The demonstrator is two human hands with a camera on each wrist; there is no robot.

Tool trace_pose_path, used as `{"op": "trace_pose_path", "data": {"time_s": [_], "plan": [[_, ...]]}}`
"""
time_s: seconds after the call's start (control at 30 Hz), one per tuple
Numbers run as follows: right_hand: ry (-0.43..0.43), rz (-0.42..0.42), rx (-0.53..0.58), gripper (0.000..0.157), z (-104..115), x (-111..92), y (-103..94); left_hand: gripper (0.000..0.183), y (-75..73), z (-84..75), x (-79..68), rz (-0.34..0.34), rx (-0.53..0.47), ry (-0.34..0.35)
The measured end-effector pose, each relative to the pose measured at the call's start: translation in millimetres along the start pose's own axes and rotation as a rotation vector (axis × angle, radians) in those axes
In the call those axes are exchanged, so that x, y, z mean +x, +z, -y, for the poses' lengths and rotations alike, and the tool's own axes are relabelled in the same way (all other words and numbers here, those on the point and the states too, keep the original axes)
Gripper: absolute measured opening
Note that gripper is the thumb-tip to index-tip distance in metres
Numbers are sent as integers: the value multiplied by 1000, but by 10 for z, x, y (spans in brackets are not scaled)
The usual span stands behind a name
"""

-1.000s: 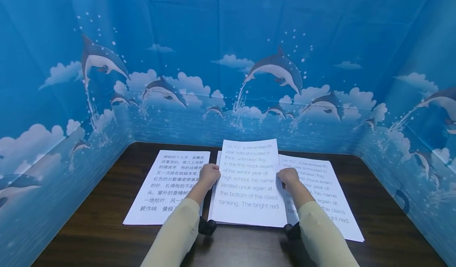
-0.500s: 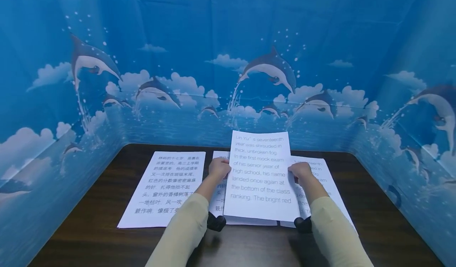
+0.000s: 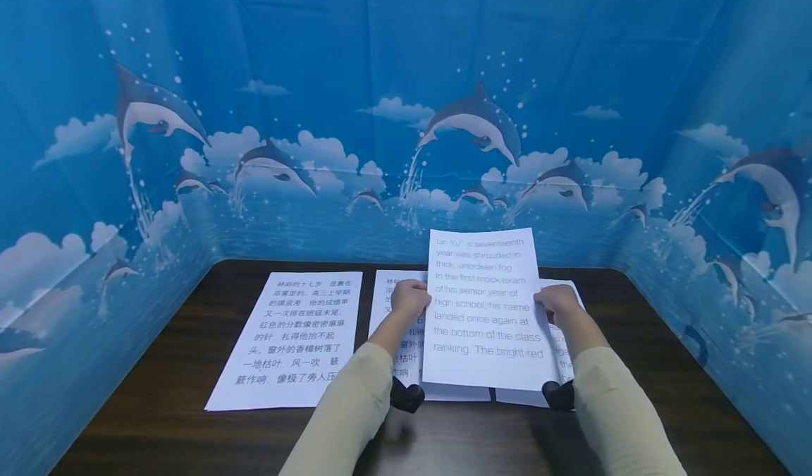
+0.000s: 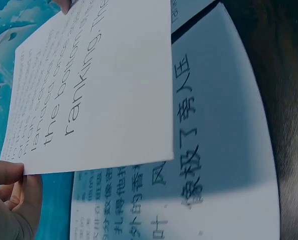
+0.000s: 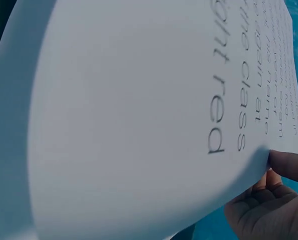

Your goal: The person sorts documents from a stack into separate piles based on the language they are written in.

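Note:
A white sheet of paper (image 3: 485,307) printed with large English text is held up, raised above the other pages. My left hand (image 3: 411,298) pinches its left edge, thumb in front and fingers behind, as the left wrist view shows. On the opposite edge my right hand (image 3: 558,301) pinches it the same way; the thumb (image 5: 289,164) lies on the printed face in the right wrist view. Beneath the raised sheet lies a middle page with Chinese text (image 3: 388,307), partly covered. To its right an English page (image 3: 561,349) is mostly hidden by the sheet and my right hand.
Another stack of Chinese-text pages (image 3: 285,335) lies at the left of the dark wooden table (image 3: 158,363). A blue curtain (image 3: 330,74) printed with dolphins encloses the table's back and sides.
Both hands have lifted the English sheet off the middle stack and carried it to the right. The Chinese page beneath it has come into view, while the right-hand page is now more covered.

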State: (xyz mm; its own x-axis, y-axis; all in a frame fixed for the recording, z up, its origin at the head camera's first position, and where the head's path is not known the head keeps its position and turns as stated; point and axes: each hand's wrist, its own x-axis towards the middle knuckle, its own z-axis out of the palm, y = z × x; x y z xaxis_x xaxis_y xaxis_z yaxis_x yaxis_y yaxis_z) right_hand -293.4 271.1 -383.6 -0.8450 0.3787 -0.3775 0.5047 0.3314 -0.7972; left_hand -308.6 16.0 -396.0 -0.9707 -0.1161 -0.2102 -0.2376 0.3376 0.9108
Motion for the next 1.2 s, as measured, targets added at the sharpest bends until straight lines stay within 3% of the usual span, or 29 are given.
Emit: {"op": "trace_pose_path", "data": {"time_s": [0.13,0.7,0.93,1.2], "plan": [[19,-13,-4,44,-50,18,-91,28,109,-13,-8,22,-16,-31],[80,-70,-23,42,-560,186,-497,24,611,-12,-238,64,-21,26],[93,-85,-19,39,-715,251,-583,20,728,-8,-298,61,-30,10],[60,-115,-3,40,-732,254,-650,18,827,-31,-305,75,-39,11]]}}
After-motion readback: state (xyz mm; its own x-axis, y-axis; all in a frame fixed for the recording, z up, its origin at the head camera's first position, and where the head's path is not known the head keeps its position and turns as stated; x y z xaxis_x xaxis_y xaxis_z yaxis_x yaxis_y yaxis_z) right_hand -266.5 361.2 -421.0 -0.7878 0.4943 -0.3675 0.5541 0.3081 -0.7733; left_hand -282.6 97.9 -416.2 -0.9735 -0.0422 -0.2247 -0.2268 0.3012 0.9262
